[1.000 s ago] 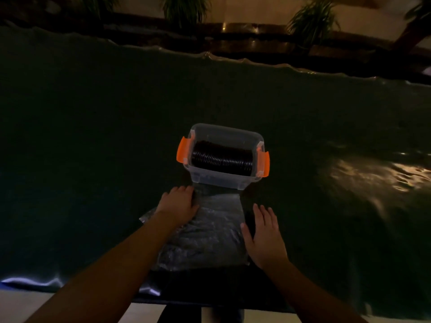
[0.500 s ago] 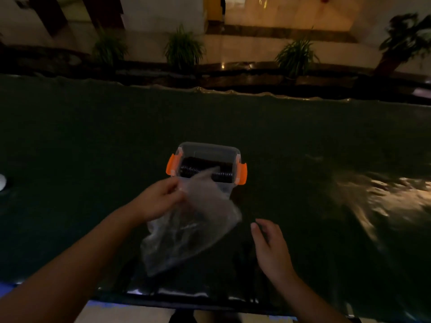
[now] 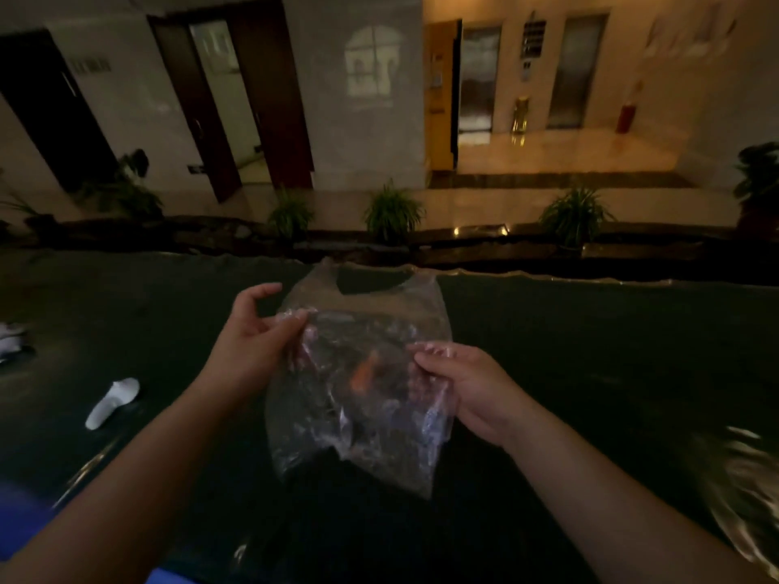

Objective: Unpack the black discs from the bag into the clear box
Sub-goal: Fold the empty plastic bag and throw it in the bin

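Bag: a clear, crinkled plastic bag (image 3: 358, 381) is held up in the air between both hands, above the dark table (image 3: 590, 351). Its mouth points up and away from the person; its bottom corner hangs lowest, toward the person.
Left hand: the left hand (image 3: 253, 343) pinches the bag's left edge near the top, thumb and fingertips pressed together on the film. The index finger is lifted and curls free above the pinch.
Right hand: the right hand (image 3: 468, 385) grips the bag's right edge partway down, with the fingers curled into the plastic.
Bag against the grips: most of the bag hangs between and below the two hands. The open top rises above the left hand's pinch.
Box: through the plastic I can make out an orange patch (image 3: 364, 373), which looks like a latch of the clear box behind the bag. The rest of the box is hidden by the film and the dim light.
Discs: I cannot tell from here whether any black discs are in the bag; dark shapes show through it, but they are too murky to name.
Table: dark cloth covers it, with a rippled far edge. A white object (image 3: 113, 401) lies well to the left of the hands.
Beyond: potted plants (image 3: 392, 212) stand along a ledge, with doors and a lit wall behind.
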A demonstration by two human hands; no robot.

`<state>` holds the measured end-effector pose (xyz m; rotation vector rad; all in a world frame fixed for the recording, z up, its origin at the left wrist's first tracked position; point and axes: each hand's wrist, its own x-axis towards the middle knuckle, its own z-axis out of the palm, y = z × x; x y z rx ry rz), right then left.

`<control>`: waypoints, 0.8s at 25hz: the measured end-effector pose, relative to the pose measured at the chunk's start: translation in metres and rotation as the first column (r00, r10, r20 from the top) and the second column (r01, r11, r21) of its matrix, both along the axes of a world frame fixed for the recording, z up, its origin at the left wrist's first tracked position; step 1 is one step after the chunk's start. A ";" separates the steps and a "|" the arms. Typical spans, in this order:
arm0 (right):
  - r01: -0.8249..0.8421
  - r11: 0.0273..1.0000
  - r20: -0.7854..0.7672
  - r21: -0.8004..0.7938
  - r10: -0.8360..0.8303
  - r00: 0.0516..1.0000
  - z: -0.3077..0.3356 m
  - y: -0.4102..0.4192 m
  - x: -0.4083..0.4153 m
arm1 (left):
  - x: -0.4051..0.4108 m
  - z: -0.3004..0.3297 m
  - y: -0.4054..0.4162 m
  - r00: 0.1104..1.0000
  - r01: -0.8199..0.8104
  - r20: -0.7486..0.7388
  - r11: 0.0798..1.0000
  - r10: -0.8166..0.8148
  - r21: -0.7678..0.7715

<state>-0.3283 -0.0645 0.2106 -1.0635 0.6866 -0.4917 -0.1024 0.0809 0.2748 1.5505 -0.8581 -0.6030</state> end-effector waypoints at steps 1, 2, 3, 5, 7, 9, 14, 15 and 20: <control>0.027 0.996 -0.006 -0.087 -0.028 1.000 0.014 0.003 0.000 | 0.004 0.009 0.008 0.998 -0.022 0.055 0.998 0.025 -0.059; 0.071 0.981 0.004 -0.179 -0.071 0.997 0.027 0.006 0.001 | 0.008 0.019 0.015 0.994 -0.023 0.101 0.995 0.033 -0.101; 0.116 0.958 0.029 -0.264 -0.113 0.993 0.038 0.009 0.002 | 0.013 0.027 0.020 0.988 -0.002 0.154 0.993 0.021 -0.121; 0.156 0.892 0.074 -0.424 -0.137 0.988 0.060 0.015 0.004 | 0.025 0.043 0.030 0.963 0.087 0.261 0.994 -0.068 -0.062; 0.124 0.806 0.049 -0.578 -0.117 0.992 0.078 0.024 0.011 | 0.040 0.057 0.043 0.942 0.167 0.291 0.986 -0.166 0.022; 0.052 0.697 -0.048 -0.715 -0.124 0.991 0.095 0.032 0.020 | 0.053 0.068 0.054 0.900 0.123 0.410 0.989 -0.146 0.081; -0.119 0.288 -0.220 -0.950 -0.348 0.911 0.129 0.043 0.046 | 0.089 0.093 0.071 0.748 0.010 0.656 0.990 -0.102 0.143; -0.144 0.261 -0.231 -0.955 -0.343 0.911 0.137 0.044 0.049 | 0.098 0.097 0.072 0.717 -0.014 0.687 0.982 -0.120 0.186; -0.307 0.308 -0.345 -0.901 -0.079 0.935 0.184 0.054 0.081 | 0.113 0.114 0.059 0.677 0.215 0.573 0.869 -0.462 0.446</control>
